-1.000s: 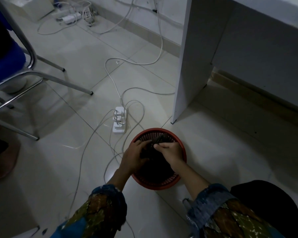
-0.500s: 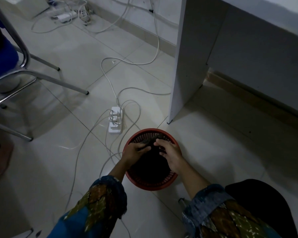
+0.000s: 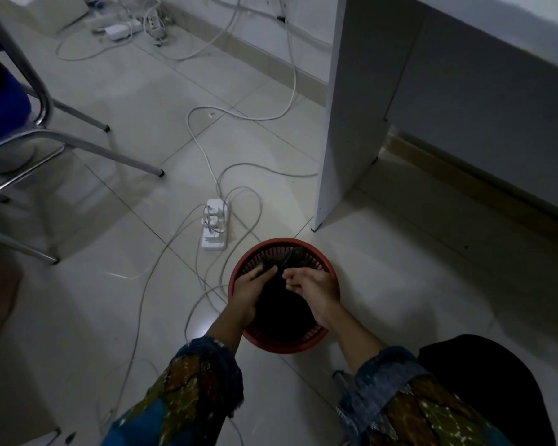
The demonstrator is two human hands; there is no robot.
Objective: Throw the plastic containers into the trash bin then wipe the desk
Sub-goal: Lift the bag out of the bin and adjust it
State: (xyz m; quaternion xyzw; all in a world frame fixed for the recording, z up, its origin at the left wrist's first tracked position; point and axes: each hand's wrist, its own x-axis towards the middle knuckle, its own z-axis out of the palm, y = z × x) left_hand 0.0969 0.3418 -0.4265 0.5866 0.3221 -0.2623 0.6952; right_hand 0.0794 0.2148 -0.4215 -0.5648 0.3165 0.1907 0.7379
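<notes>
- Trash bin, red with slatted sides, stands on the floor tiles near the foot of the worktop side panel.
- Dark bag lines the bin, bunched at the far rim. Too dark inside to tell what it holds.
- Left hand: fingers curled round the bag's edge on the bin's left side, gripping it.
- Right hand: over the bin's right side, fingers half curled and apart, tips just short of the bag, holding nothing.
- Power strip with white cables just beyond the bin on the left; chair further left.
</notes>
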